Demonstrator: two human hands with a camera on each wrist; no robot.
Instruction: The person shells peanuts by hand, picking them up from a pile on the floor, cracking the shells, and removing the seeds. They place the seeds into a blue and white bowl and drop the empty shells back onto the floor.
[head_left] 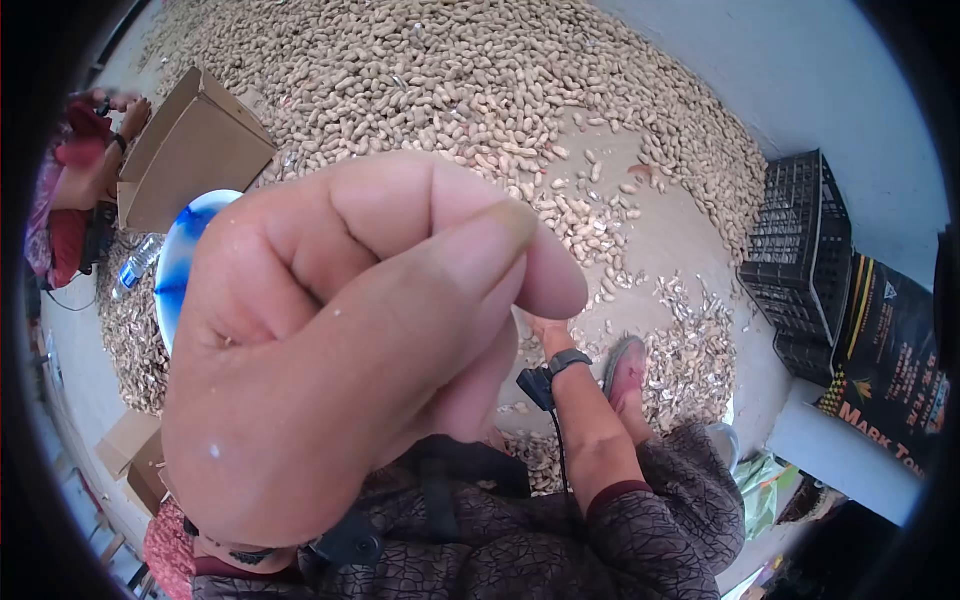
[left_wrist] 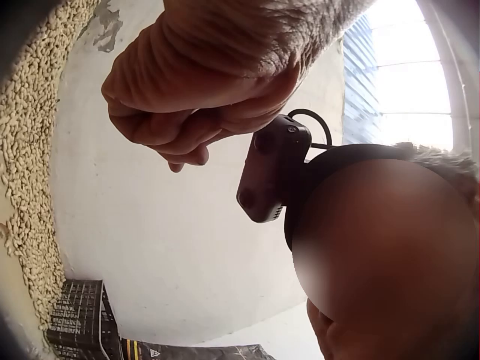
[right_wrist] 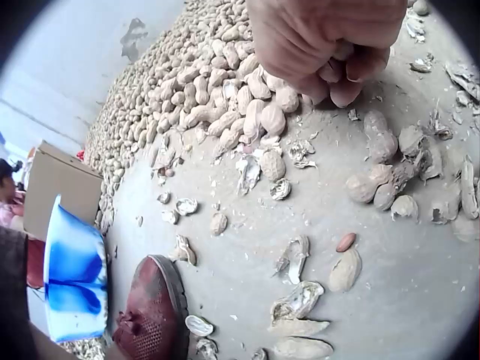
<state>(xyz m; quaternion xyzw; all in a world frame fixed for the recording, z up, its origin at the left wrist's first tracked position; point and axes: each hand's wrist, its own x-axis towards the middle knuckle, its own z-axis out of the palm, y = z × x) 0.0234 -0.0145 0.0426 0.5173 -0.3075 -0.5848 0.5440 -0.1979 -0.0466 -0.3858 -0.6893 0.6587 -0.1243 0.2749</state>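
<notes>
Looked down from the head, close to the left hand (head_left: 350, 330); upward from the left wrist; low across the floor (right_wrist: 240, 262) from the right. Shared the peanut heap (head_left: 450, 90) throughout, the basin (right_wrist: 75, 259) between head and right wrist.

A broad heap of unshelled peanuts (head_left: 480, 80) covers the floor (head_left: 685, 230). In front of the heap, the left hand (head_left: 360, 335) is raised, fingers curled under the thumb, hiding most of the right hand (head_left: 547, 328). Left of the heap are a cardboard box (head_left: 190, 155) and a blue-and-white basin (head_left: 178, 260); right of it, a black plastic crate (head_left: 800, 220).
</notes>
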